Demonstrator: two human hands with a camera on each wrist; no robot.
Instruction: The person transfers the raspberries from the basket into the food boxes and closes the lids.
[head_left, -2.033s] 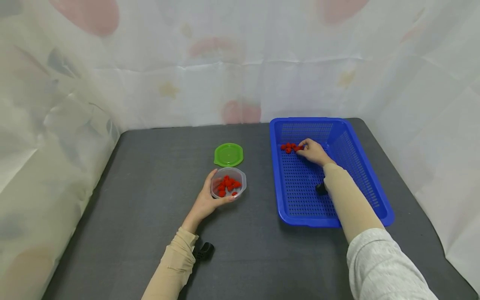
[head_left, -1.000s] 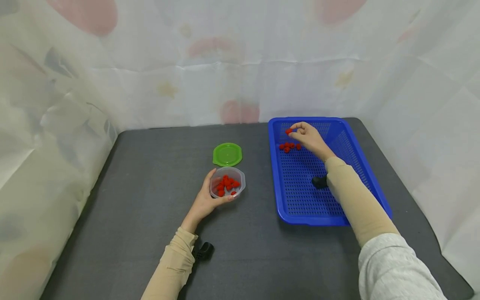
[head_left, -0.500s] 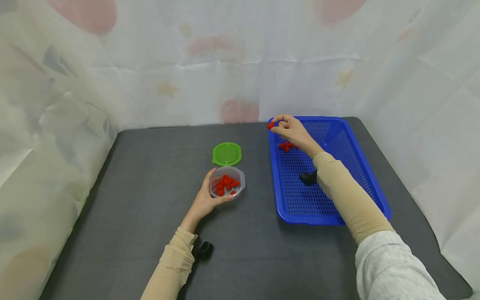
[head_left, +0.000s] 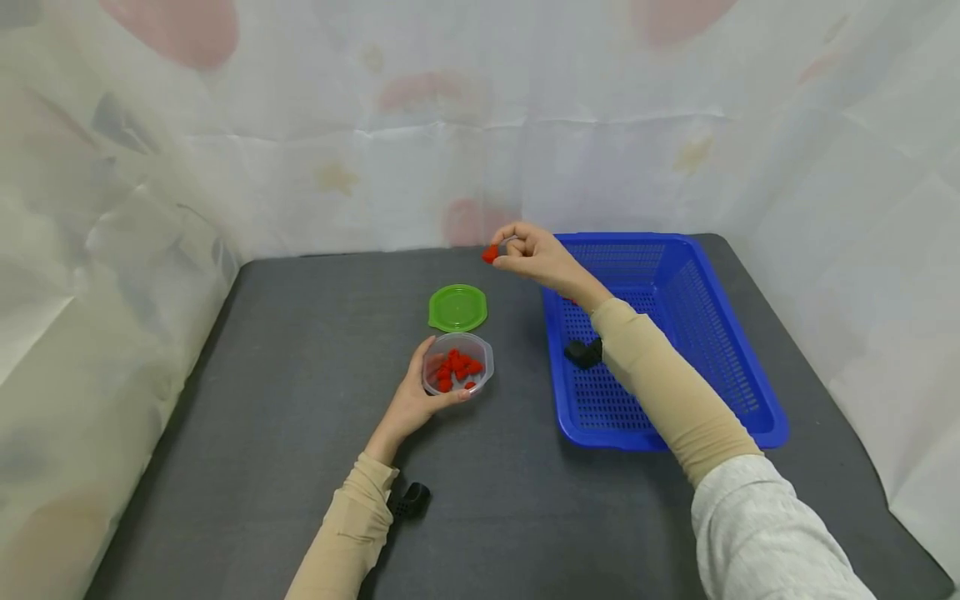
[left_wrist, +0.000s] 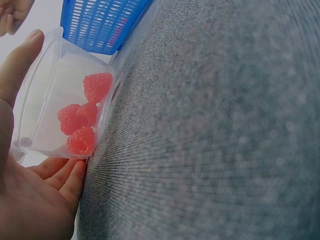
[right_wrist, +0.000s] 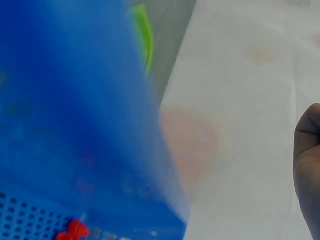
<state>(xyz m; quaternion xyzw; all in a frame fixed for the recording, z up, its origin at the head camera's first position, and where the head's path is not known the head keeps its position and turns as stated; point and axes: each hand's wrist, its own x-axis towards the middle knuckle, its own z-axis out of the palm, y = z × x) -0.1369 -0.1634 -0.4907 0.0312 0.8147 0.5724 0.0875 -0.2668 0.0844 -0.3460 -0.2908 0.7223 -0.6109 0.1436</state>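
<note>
My left hand (head_left: 412, 406) grips a clear plastic tub (left_wrist: 47, 112) round its side, thumb at the near rim and fingers at the far side. Inside lie several red raspberries (left_wrist: 96, 87). Between thumb and forefinger, my right hand (head_left: 542, 257) pinches one raspberry (head_left: 490, 253), raised beyond the left rim of the blue basket (head_left: 558, 400). A green lid (head_left: 457, 307) lies flat just behind the tub. In the right wrist view, only part of the right hand (right_wrist: 307, 167) shows at the edge, and the raspberry it pinches is out of sight there.
More raspberries (right_wrist: 75, 230) lie in the basket, mostly hidden by my right forearm in the head view. The dark grey table (head_left: 300, 350) runs back to a white patterned cloth (head_left: 360, 192) hung behind and at both sides.
My right hand has picked a raspberry out of the basket, lifted it and carried it left past the basket's rim. My left hand and the tub have stayed in place.
</note>
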